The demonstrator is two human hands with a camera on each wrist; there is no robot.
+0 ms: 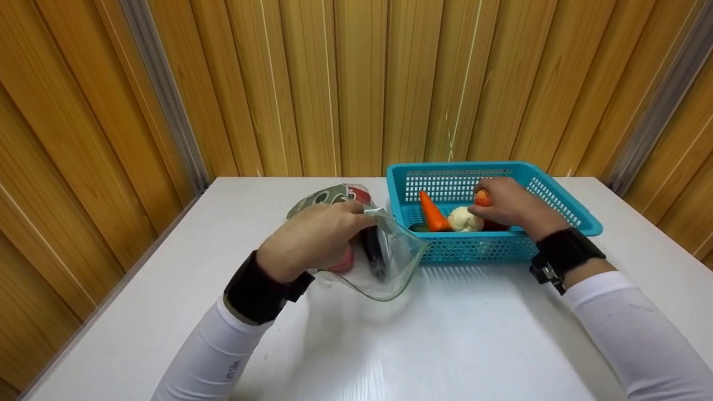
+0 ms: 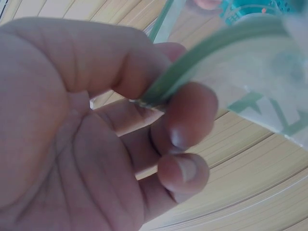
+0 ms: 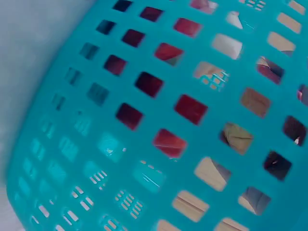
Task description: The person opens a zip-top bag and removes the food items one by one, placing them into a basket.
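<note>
My left hand (image 1: 320,231) pinches the rim of a clear plastic bag (image 1: 400,281) with a green edge; its mouth gapes toward me. A dark eggplant (image 1: 372,248) and a pink rounded item (image 1: 343,260) are inside the bag. The left wrist view shows the green bag rim (image 2: 207,52) held between thumb and fingers. Reaching into a teal basket (image 1: 591,227), my right hand (image 1: 512,201) grips a round orange-coloured fruit or vegetable (image 1: 483,197), mostly covered by the fingers. In the right wrist view, the basket wall (image 3: 149,106) hides that hand.
Inside the basket lie an orange carrot (image 1: 433,214), a white cauliflower (image 1: 465,219), a dark green item (image 1: 418,228) and something dark red (image 1: 493,225). The basket stands on a white table (image 1: 445,334), right of the bag. Wood-patterned panels (image 1: 356,89) enclose the table.
</note>
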